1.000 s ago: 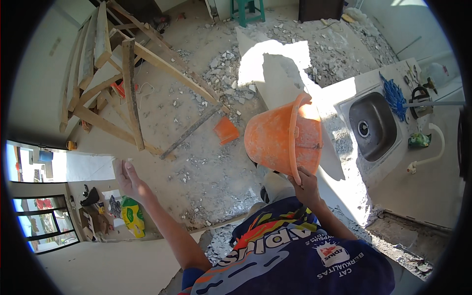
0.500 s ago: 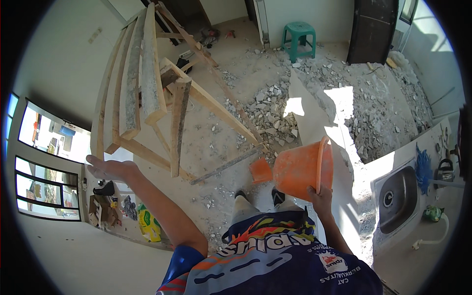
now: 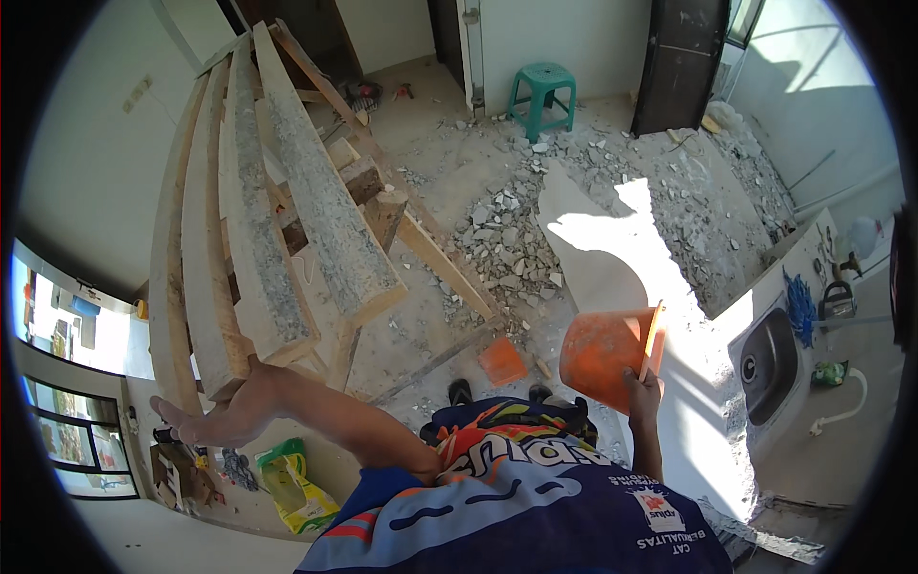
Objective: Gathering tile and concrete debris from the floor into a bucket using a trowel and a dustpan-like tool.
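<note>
My right hand (image 3: 643,390) grips the rim of a dusty orange bucket (image 3: 601,356), which is tipped on its side in the air above the floor. My left hand (image 3: 218,413) is stretched out to the left, open, with its fingers extended. It lies right by the near ends of several long wooden planks (image 3: 325,230), which rest on a rough timber frame; whether it touches them I cannot tell. On the floor near my feet lies a flat orange piece (image 3: 502,362).
Broken rubble (image 3: 507,239) covers the floor ahead, beside a pale slab (image 3: 598,258). A green stool (image 3: 542,96) stands at the back, a dark panel (image 3: 681,67) to its right. At right is a counter with a sink (image 3: 770,368). A yellow-green bag (image 3: 295,486) lies lower left.
The planks now appear nearer and larger as my view has shifted. My left hand has come down to their near ends. The bucket, still in my right hand, sits slightly lower and further right.
</note>
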